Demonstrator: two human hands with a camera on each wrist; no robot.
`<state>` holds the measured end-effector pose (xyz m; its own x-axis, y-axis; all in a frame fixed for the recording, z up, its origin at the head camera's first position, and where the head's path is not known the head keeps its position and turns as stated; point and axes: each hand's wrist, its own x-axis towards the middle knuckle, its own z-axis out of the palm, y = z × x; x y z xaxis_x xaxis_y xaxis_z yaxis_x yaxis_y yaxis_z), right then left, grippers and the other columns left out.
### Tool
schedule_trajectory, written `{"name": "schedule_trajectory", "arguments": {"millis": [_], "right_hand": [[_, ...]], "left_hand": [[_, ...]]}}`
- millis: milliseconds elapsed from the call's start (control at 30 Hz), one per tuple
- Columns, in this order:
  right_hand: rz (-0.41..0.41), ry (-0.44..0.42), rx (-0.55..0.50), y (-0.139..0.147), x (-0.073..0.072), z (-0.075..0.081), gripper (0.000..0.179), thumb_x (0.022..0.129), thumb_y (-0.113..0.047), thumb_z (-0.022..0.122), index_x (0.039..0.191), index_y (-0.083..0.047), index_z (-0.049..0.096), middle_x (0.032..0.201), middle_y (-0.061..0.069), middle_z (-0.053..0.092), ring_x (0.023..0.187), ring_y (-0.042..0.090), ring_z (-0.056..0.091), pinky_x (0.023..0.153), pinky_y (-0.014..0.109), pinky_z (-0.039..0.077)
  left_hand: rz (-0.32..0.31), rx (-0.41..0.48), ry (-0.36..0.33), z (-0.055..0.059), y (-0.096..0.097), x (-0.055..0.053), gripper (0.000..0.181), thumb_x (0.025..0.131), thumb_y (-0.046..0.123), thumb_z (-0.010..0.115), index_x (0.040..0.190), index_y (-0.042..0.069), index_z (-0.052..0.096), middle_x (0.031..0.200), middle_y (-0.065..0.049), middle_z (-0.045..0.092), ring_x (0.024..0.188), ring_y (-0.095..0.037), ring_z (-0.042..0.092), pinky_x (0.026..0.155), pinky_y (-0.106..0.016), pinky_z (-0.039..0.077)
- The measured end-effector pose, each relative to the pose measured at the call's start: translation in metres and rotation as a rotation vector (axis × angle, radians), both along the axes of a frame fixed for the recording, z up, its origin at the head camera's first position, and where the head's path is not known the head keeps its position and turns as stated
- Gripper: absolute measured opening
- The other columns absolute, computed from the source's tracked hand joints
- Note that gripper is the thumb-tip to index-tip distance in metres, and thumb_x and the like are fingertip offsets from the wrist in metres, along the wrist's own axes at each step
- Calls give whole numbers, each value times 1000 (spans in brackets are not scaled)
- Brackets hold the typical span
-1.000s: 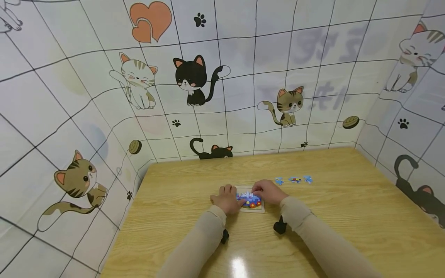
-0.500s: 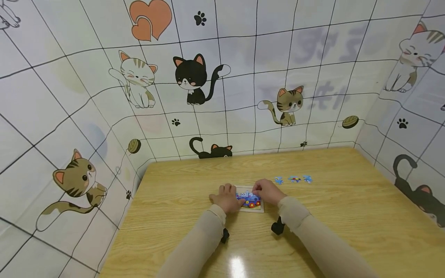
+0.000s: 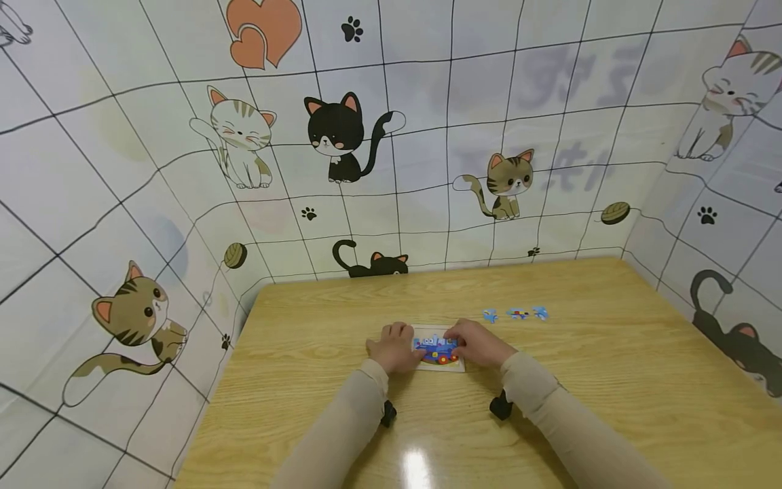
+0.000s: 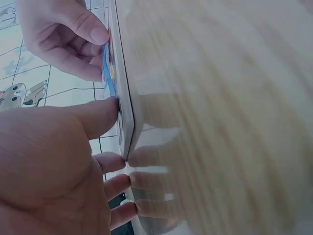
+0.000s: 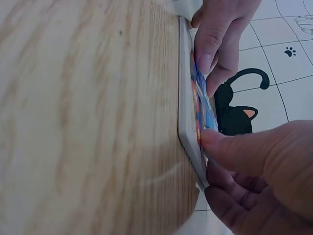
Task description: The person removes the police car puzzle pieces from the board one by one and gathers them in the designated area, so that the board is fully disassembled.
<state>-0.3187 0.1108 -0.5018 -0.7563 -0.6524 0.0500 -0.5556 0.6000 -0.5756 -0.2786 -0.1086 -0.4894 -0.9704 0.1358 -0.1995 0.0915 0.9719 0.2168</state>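
Observation:
A jigsaw puzzle (image 3: 435,346) with a blue cartoon vehicle on red and yellow wheels lies in a shallow pale tray (image 3: 446,369). My left hand (image 3: 393,349) lies at the tray's left side, thumb pressing the picture and fingers spread on the table past the edge. At the right side, my right hand (image 3: 481,345) pinches a blue puzzle piece between thumb and curled fingers, mostly hidden by them. In the right wrist view blue pieces (image 5: 209,117) stand slightly raised over the tray beside the right thumb (image 5: 220,142).
Three loose puzzle pieces lie in a row behind the right hand: a blue one (image 3: 490,316), a multicoloured one (image 3: 518,313) and another blue one (image 3: 540,312). The wooden table (image 3: 318,319) meets cat-printed wall sheets (image 3: 421,156) at the back and sides.
My right hand has shifted slightly right and lowered its thumb to the picture's right side; its wrist has swung outward. The left hand stays nearly in place. Loose pieces have not moved.

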Motion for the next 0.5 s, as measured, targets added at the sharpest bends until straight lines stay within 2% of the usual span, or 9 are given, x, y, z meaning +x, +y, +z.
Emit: {"name": "schedule_trajectory", "arguments": {"millis": [67, 133, 300, 400, 500], "right_hand": [[2, 18, 18, 1, 0, 0, 31, 94, 2, 70, 125, 3, 68, 103, 7, 60, 88, 14, 60, 76, 31, 54], [22, 72, 38, 1, 0, -1, 30, 93, 0, 71, 123, 3, 69, 102, 8, 61, 85, 12, 59, 72, 30, 53], [65, 175, 67, 2, 0, -2, 29, 93, -3, 72, 121, 4, 71, 102, 9, 60, 77, 8, 51, 66, 26, 47], [63, 157, 56, 3, 0, -4, 29, 94, -2, 71, 122, 4, 71, 98, 7, 58, 73, 7, 47, 65, 24, 45], [62, 133, 39, 5, -2, -6, 29, 94, -2, 70, 122, 4, 71, 95, 6, 55, 72, 7, 45, 65, 24, 44]], "left_hand": [[-3, 21, -8, 0, -1, 0, 57, 102, 48, 55, 149, 17, 45, 156, -6, 36, 145, -30, 29, 105, -73, 29], [-2, 21, -15, 0, -3, -1, 56, 103, 47, 54, 150, 18, 45, 157, -5, 35, 146, -30, 28, 107, -72, 28], [-7, 3, 4, 1, -4, -1, 57, 102, 51, 54, 150, 21, 45, 156, -4, 36, 145, -28, 30, 104, -69, 33], [-17, 9, 23, -1, -4, -2, 58, 101, 51, 56, 150, 21, 45, 154, -5, 38, 143, -29, 32, 101, -69, 35], [-35, 13, 49, -3, -4, -3, 59, 101, 50, 57, 153, 27, 41, 153, -5, 39, 141, -31, 35, 97, -71, 37]]}}
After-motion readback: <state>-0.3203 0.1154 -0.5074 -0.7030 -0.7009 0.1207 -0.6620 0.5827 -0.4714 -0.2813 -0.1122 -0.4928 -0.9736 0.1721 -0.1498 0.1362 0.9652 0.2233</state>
